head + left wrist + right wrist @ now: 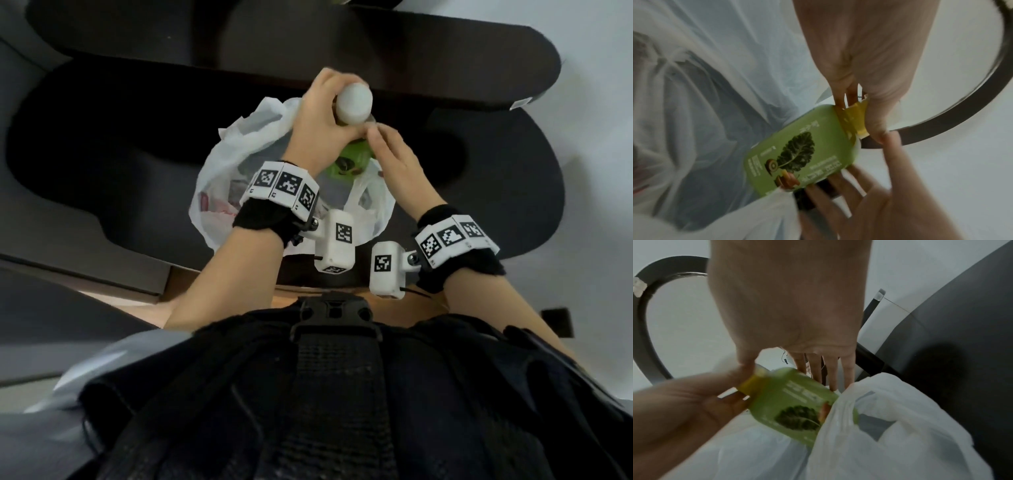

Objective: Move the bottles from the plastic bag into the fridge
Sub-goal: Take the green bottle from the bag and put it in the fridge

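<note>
A bottle [347,159] with a green leaf label and a white cap [114,104] stands half out of a white plastic bag [236,161]. My left hand [320,108] grips it at the neck and cap; in the left wrist view its fingers [873,116] pinch the yellow neck band above the green label [801,155]. My right hand [388,149] is beside the bottle with its fingers [831,374] straight along the far side and its thumb near the neck. The bag [890,426] still wraps the bottle's [793,405] lower part. No fridge is in view.
The bag sits on a dark curved piece of furniture [102,164], with another dark curved panel [411,61] behind it. Something with red print [215,207] shows through the bag. A pale wall or floor [599,137] lies to the right.
</note>
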### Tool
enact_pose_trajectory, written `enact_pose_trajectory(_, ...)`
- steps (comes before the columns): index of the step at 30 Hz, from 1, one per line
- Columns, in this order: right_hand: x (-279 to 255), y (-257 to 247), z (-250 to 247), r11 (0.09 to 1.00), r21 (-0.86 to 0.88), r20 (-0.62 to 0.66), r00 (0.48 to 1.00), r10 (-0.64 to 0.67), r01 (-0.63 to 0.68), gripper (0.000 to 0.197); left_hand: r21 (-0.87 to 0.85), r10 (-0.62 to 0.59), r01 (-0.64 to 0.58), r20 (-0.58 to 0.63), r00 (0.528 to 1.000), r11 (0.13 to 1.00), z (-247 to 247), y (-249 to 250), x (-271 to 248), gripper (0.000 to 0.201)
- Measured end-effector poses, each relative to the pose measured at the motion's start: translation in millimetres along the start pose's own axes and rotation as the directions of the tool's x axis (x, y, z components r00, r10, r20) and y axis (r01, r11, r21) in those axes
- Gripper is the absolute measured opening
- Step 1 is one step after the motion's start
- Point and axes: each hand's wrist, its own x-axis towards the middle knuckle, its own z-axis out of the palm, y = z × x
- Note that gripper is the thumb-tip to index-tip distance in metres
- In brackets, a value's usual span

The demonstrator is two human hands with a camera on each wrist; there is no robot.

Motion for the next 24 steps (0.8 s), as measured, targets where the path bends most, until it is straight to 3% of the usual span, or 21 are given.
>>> enact_pose_trajectory(4,-14,10,-2,0.982,-0.166,0.129,0.986,0.110,-0.088,0.059,0.047,0.116,-0.112,-0.110,0.987,0.993,-19,41,-12,0.046)
enact_pose_trajectory(7,-29,16,0,0.943,-0.333,0.165,0.982,0.088,-0.028,0.066,0.073,0.189,-0.178,-0.204,0.960,0.981,-32,72,-33,0.047)
enact_pose_trajectory(10,-47,6,12,0.965,-0.230,0.101,0.989,-0.103,0.124,0.069,0.076,0.207,-0.193,-0.276,0.939,0.978,-48,100,-60,0.049)
enact_pose_trajectory(15,-90,-40,36,0.927,0.100,0.107,0.923,-0.370,0.360,0.075,0.066,0.178,-0.165,-0.388,0.904,0.984,-81,132,-112,0.049)
enact_pose_trajectory(20,-129,-72,73,0.911,0.165,0.307,0.859,-0.411,0.377,0.070,0.052,0.132,-0.122,-0.486,0.864,0.991,-127,143,-172,0.049)
enact_pose_trajectory(24,-170,-91,118,0.900,0.174,0.559,0.713,-0.424,0.399,0.071,0.041,0.065,-0.051,-0.535,0.842,0.998,-167,143,-234,0.050)
